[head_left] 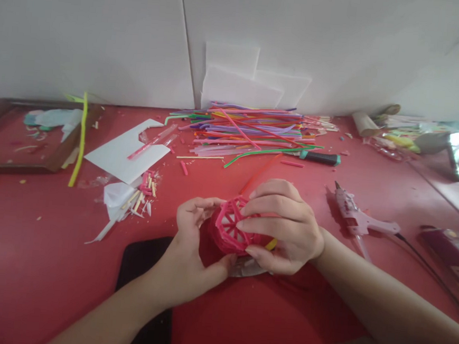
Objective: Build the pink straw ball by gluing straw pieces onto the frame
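Between my two hands is a small round pink wheel-like craft piece (231, 226), with pink spokes over a white centre and a thick pink rim. My left hand (194, 248) curls round its left and lower side, thumb below and fingers behind. From the right, my right hand (279, 223) grips its edge, with fingertips over the face and thumb at the lower rim. A bit of yellow (271, 244) shows under the right hand. Something clear and shiny (249, 267) lies below the piece, partly hidden.
Behind lies a pile of coloured straw-like sticks (252, 129) beside a utility knife (320, 158). A pink glue gun (355, 211) with its cord is at right. Cut paper (131, 151) and scraps (144, 194) lie left. A dark flat object (146, 271) sits under my left forearm.
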A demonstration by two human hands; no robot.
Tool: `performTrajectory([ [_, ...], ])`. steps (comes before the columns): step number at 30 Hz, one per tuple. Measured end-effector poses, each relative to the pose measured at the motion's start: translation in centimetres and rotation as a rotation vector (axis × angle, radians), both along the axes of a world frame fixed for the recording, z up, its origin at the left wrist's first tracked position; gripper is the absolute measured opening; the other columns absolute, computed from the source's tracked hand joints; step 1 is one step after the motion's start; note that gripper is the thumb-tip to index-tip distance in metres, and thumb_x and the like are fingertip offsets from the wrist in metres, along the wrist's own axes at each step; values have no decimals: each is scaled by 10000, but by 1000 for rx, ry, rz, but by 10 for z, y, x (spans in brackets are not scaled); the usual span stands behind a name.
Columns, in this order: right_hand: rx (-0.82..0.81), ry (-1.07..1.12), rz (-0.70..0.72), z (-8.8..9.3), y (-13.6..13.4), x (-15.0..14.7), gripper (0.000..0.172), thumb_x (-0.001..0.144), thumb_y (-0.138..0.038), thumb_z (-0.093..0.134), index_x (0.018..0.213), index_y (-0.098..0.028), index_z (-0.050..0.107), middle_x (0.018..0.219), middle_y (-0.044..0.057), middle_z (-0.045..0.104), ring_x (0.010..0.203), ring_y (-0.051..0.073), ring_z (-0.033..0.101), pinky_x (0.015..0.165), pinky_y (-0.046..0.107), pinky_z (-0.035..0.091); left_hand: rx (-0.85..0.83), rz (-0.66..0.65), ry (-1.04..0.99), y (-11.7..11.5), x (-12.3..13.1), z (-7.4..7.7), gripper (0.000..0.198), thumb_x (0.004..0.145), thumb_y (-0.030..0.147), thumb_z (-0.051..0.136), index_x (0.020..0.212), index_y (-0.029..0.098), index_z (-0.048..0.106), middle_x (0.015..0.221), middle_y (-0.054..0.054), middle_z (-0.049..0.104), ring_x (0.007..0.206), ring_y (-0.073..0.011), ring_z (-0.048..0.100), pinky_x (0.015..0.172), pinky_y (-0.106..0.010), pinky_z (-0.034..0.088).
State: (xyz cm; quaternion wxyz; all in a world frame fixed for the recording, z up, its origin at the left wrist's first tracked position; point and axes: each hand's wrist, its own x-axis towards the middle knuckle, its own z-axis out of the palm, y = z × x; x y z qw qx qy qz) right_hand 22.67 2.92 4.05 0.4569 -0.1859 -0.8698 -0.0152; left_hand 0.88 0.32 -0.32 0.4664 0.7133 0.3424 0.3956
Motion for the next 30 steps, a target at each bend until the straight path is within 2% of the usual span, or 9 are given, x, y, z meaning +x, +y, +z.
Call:
performTrajectory([
  [10, -26, -9, 10, 0, 0, 1, 203, 797, -297, 676, 919, -137, 706, 884, 88, 717, 872, 218, 636, 804, 390, 573, -13, 0, 2, 0, 0, 1, 695, 803, 179, 719, 1297, 338, 256, 1371, -101, 398, 1316, -307, 488, 1124, -618, 407],
  [18, -50, -40, 13, -1, -1, 1, 197, 811, -303, 652, 960, -182, 699, 921, 71, 725, 893, 219, 636, 808, 397, 573, 20, -12, -3, 0, 1, 3, 699, 800, 156, 713, 1296, 333, 255, 1370, -100, 413, 1310, -291, 502, 1123, -577, 433],
  [30, -65, -37, 21, -4, 0, 4, 326, 830, -371, 607, 1032, -135, 705, 1010, 116, 757, 978, 262, 652, 861, 457, 559, -10, -2, -2, 0, 0, 0, 708, 790, 179, 730, 1301, 329, 264, 1382, -114, 415, 1337, -314, 484, 1130, -609, 404],
])
